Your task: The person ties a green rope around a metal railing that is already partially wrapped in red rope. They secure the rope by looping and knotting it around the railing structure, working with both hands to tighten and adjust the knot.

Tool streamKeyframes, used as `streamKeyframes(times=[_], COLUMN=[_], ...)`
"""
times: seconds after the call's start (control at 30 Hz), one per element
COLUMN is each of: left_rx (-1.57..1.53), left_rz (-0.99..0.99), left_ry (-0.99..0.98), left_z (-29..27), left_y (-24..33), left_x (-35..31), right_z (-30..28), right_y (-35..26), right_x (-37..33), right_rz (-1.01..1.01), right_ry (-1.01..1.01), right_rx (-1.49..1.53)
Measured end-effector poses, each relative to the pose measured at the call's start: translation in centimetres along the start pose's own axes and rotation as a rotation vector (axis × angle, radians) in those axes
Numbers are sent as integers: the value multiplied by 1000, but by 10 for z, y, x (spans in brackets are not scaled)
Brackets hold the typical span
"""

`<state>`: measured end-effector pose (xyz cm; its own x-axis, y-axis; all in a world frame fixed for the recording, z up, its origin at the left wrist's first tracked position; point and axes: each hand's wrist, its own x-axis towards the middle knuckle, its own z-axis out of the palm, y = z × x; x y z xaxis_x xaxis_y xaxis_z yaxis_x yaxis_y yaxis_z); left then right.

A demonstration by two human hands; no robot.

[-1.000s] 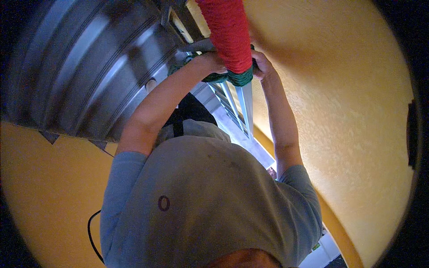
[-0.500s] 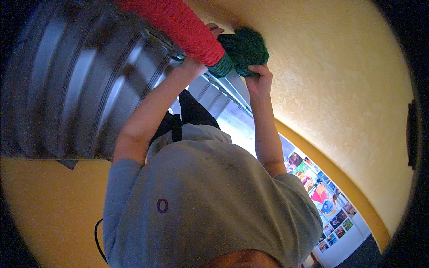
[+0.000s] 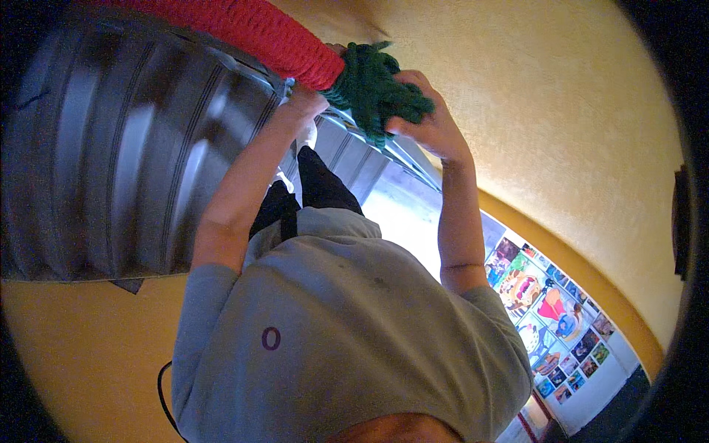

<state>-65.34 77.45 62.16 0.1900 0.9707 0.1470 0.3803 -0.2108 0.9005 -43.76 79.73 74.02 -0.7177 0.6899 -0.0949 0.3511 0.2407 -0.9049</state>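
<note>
A thick handrail (image 3: 244,33) wound tightly in red yarn slants in from the upper left. Green yarn continues the winding at its lower end, where a loose bundle of green yarn (image 3: 373,85) hangs over it. My left hand (image 3: 305,105) is closed round the rail near the place where red meets green; the rail hides most of its fingers, though a bit of fingertip shows on the far side. On the right, my right hand (image 3: 436,125) grips the green bundle, thumb below and fingers above.
Grey ribbed stair steps (image 3: 140,148) fill the left side. A cream textured wall (image 3: 561,96) rises close on the right, edged by a yellow-brown band (image 3: 569,255). Beyond, lower right, colourful pictures (image 3: 554,310) cover a white wall. Dark-trousered legs (image 3: 325,184) stand on the steps.
The green bundle has swung left and down against the rail, its shape changed. My right hand has turned and closed further over it. The left hand has shifted slightly left with the view.
</note>
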Motion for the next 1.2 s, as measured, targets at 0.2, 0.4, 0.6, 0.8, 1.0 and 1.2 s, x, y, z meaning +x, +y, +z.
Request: streamKeyframes(times=[0.2, 0.4, 0.6, 0.8, 1.0, 1.2], left_rx=[58, 322, -282, -1159, -1584, -1695], left_rz=[-88, -103, -277, -418, -603, -585], left_ry=[134, 258, 611, 783, 832, 717], left_z=[39, 58, 70, 73, 71, 80], left_y=[-40, -70, -17, 37, 22, -8], left_x=[-12, -22, -71, -83, -76, -78], right_z=[53, 14, -21, 9, 42, 61], right_y=[-6, 46, 65, 50, 37, 63], right_x=[11, -34, -154, -185, -184, -180], right_rz=[38, 128, -125, -329, -107, -229], right_ry=[228, 761, 866, 596, 727, 373], right_rx=[-522, 1281, 1262, 1540, 1302, 1834])
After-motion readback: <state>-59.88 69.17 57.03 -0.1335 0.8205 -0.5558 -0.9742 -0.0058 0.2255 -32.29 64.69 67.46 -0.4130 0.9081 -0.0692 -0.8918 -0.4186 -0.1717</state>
